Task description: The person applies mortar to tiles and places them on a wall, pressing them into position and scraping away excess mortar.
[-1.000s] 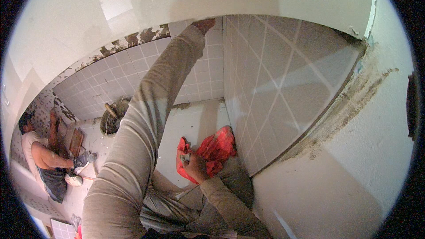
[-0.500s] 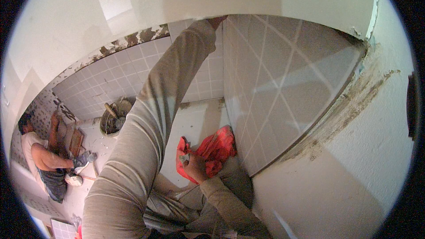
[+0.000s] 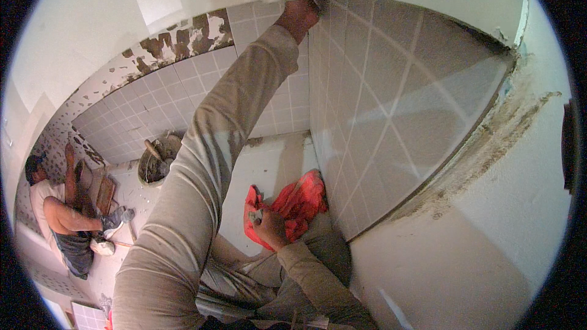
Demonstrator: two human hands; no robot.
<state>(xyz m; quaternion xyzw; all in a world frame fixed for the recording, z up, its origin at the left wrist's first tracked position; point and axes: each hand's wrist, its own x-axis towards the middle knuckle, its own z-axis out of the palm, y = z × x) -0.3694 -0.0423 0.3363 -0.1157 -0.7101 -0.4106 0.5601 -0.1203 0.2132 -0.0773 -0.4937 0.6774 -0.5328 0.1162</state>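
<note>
My left arm stretches up and away to the corner where two tiled walls meet. At the top of that corner my left hand (image 3: 299,15) is closed, its fingers bent against the tiles; a dark bit shows at the fingertips, too small to name. Lower down, my right hand (image 3: 270,230) is closed around a small grey lump (image 3: 256,214), whose kind I cannot make out. Beside and beneath this hand lies a crumpled red cloth or bag (image 3: 299,201), near the foot of the right tiled wall (image 3: 382,122).
A dark bucket (image 3: 153,168) with a handled tool in it stands by the back tiled wall (image 3: 165,95). At the far left another person (image 3: 61,220) sits on the floor, an arm raised to the wall. A rough, chipped edge (image 3: 483,146) borders the right wall's tiles.
The view has shifted slightly, and more of the back wall's top shows. My left hand, mostly hidden before, is now visible at the corner. My right hand has hardly moved.
</note>
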